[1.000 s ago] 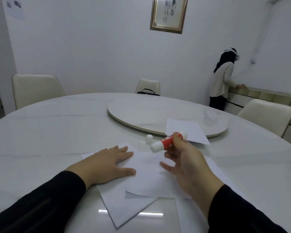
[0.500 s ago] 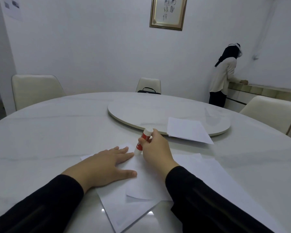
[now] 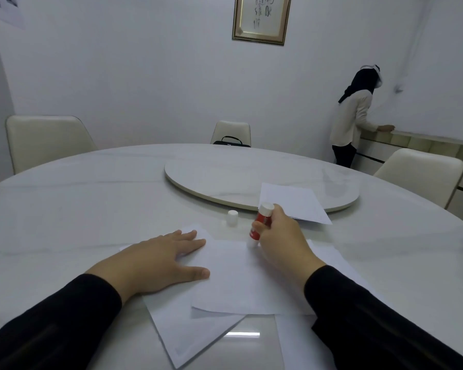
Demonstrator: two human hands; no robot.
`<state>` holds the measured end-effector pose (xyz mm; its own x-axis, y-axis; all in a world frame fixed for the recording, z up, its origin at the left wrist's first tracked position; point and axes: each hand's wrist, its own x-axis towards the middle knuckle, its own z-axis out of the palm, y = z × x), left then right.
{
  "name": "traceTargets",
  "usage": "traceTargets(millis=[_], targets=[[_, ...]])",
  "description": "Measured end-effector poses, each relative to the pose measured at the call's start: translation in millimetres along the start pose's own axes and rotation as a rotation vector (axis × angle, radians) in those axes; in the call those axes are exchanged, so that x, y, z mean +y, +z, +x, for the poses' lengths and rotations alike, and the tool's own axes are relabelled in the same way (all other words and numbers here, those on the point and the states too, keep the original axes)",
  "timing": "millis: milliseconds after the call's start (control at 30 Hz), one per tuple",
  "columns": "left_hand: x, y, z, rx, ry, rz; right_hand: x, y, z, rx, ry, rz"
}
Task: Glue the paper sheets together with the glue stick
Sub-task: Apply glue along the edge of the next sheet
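Several white paper sheets (image 3: 241, 281) lie overlapped on the marble table in front of me. My left hand (image 3: 158, 260) rests flat on them with fingers spread, at their left side. My right hand (image 3: 281, 241) grips a red and white glue stick (image 3: 259, 222), held upright and tilted, its lower tip touching the far edge of the top sheet. The glue stick's white cap (image 3: 232, 217) stands on the table just beyond the sheets. Another white sheet (image 3: 294, 202) lies half on the turntable's near edge.
A round turntable (image 3: 225, 177) sits in the middle of the big round table (image 3: 64, 209). Cream chairs stand at the left (image 3: 43, 140), far side (image 3: 231, 130) and right (image 3: 422, 172). A person (image 3: 356, 116) stands at a ledge by the right wall.
My right hand turned the glue stick tip-down onto the top sheet, then slid it to the right along the far edge. My left hand stayed flat on the sheets.
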<state>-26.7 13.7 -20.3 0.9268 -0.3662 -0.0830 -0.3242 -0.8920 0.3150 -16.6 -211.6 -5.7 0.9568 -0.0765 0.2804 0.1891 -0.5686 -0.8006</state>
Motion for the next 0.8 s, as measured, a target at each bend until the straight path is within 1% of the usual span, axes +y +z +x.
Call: traceTargets(millis=[133,267,433,567,633,700,733,800], targets=[[0.5,-0.6,-0.8,-0.002,-0.011,0.018,15.7,-22.5,0.8,0.052,0.04,0.006],[1.0,-0.9,-0.8,-0.011,-0.014,0.05,28.3,-43.6,0.7,0.127,0.068,-0.054],[0.1,-1.5,-0.5,-0.029,-0.016,0.031,40.3,-59.7,2.5,0.172,0.117,-0.086],[3.7,-4.2,-2.1,-0.034,-0.041,0.019,45.3,-66.7,3.8,0.187,0.161,0.012],[12.2,-8.7,-2.8,-0.067,-0.081,0.077,46.4,-67.2,4.1,0.18,0.169,0.025],[28.6,-15.4,-0.2,-0.085,-0.103,0.227,47.6,-66.8,5.1,0.176,0.161,0.014],[40.0,-18.6,2.0,-0.068,-0.09,0.291,47.8,-66.7,5.5,0.172,0.16,0.01],[67.2,-22.2,8.7,0.026,-0.001,0.348,49.0,-67.3,5.7,0.163,0.166,0.023]])
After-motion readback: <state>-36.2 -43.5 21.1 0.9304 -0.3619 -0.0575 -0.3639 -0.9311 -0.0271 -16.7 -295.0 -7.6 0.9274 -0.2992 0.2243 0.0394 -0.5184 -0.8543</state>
